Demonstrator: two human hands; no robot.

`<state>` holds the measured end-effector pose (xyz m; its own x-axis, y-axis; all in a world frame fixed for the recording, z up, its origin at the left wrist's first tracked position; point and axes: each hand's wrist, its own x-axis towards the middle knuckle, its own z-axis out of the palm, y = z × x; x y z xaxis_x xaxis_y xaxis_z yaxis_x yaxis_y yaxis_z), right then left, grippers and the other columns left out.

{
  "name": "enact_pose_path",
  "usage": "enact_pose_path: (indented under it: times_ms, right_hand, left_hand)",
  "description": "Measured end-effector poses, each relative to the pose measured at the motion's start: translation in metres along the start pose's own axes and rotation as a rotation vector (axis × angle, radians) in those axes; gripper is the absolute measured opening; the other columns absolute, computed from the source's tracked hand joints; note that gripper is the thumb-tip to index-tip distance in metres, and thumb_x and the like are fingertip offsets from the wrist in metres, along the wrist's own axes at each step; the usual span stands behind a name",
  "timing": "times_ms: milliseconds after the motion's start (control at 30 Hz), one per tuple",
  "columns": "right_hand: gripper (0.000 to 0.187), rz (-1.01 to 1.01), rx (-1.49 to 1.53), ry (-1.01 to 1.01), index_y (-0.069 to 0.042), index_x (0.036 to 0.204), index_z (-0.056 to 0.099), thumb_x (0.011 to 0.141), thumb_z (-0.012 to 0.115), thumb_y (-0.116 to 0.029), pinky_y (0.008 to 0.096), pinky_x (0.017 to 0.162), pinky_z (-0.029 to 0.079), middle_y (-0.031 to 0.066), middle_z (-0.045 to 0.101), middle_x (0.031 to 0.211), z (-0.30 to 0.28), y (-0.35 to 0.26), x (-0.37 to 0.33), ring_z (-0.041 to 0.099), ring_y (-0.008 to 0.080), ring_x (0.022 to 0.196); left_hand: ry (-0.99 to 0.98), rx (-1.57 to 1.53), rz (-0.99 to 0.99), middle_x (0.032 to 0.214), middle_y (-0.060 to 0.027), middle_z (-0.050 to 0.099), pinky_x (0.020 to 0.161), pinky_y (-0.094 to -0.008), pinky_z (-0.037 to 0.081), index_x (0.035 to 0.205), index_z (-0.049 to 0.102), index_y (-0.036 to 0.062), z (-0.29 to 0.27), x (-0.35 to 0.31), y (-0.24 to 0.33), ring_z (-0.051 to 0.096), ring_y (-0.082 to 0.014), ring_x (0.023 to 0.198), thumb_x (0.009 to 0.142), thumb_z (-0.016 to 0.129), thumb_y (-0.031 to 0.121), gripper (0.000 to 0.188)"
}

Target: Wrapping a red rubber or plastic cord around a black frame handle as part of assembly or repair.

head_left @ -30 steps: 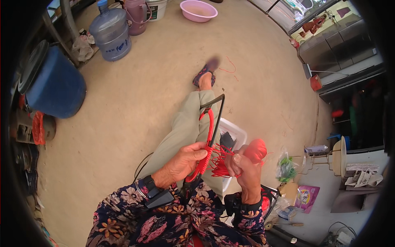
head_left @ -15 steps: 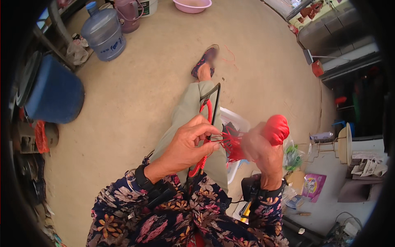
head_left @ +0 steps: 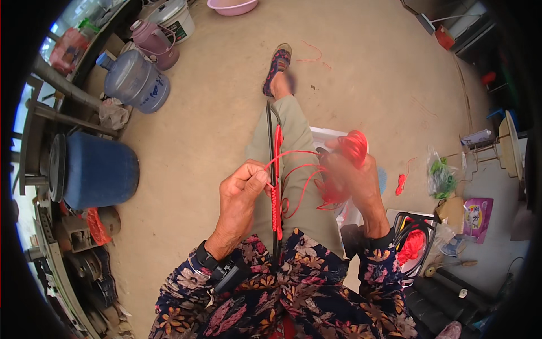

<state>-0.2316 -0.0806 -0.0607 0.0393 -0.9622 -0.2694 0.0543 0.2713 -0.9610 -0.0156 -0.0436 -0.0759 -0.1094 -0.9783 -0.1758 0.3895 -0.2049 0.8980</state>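
Left grip pinches red cord between thumb and forefinger, right at the black frame, which runs lengthwise in front of the green trousers, lower end near the floral shirt. Red wrap covers part of the frame. Right grip, motion-blurred, clasps a red bundle; exact finger placement can't be told. Cord arcs from left grip across to right grip; looser loops hang between them over the trousers. White tray sits beside the leg, partly hidden by right grip. Further right on the floor: small red hank, bag of greens, purple packet. Ahead: shoe, stray red strand near it. Left side: blue bin, water jug, thermos, white bucket. Pink basin at top edge.
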Motion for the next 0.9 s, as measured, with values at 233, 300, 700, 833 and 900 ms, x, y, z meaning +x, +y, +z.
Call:
enact_pose_path:
  times_ms: [233,300,700,833,900]
  right_hand:
    - [0.019,0.108,0.209,-0.001,-0.002,0.084,0.058,0.087,0.064,-0.02,0.0236,0.046,0.036,-0.0017,0.045,0.057,-0.008,0.044,-0.019,0.043,0.0076,0.048]
    - [0.022,0.164,0.233,-0.193,-0.003,0.087,0.057,0.086,0.065,-0.024,0.0247,0.047,0.038,-0.0002,0.05,0.063,-0.006,0.06,-0.024,0.046,0.0084,0.052]
    - [0.04,-0.163,-0.427,-0.399,-0.002,0.112,0.055,0.081,0.067,-0.025,0.0372,0.07,0.044,0.0154,0.059,0.087,-0.004,0.081,-0.039,0.056,0.0261,0.074]
    - [0.045,-0.17,-0.241,-0.3,-0.003,0.121,0.054,0.085,0.065,-0.027,0.0311,0.073,0.045,0.0104,0.061,0.089,-0.011,0.081,-0.039,0.056,0.0165,0.078]
    - [0.048,-0.072,-0.177,-0.314,-0.002,0.125,0.053,0.086,0.065,-0.028,0.029,0.074,0.045,0.0087,0.062,0.09,-0.013,0.074,-0.038,0.056,0.0139,0.08]
  left_hand:
    - [0.059,0.051,0.123,0.094,-0.0057,0.054,0.075,-0.0262,0.042,0.084,0.06,-0.002,-0.003,-0.002,0.006,0.051,-0.0125,0.081,0.09,0.055,0.008,0.012]
    - [0.074,0.061,0.14,0.095,-0.0061,0.053,0.077,-0.0265,0.042,0.084,0.06,-0.0019,-0.004,-0.005,0.01,0.052,-0.0127,0.082,0.088,0.056,0.006,0.01]
    - [0.002,0.156,0.203,0.099,-0.0111,0.059,0.084,-0.0313,0.044,0.086,0.061,-0.002,-0.008,-0.013,0.017,0.056,-0.0176,0.093,0.084,0.06,0.004,0.006]
    - [-0.178,0.528,0.422,0.099,-0.014,0.062,0.085,-0.0337,0.043,0.089,0.063,-0.0022,-0.007,-0.003,0.028,0.056,-0.022,0.096,0.082,0.061,0.006,0.01]
    - [-0.308,0.797,0.57,0.099,-0.0149,0.063,0.085,-0.0343,0.043,0.09,0.064,-0.0024,-0.004,0.0,0.035,0.055,-0.0232,0.097,0.081,0.061,0.005,0.012]
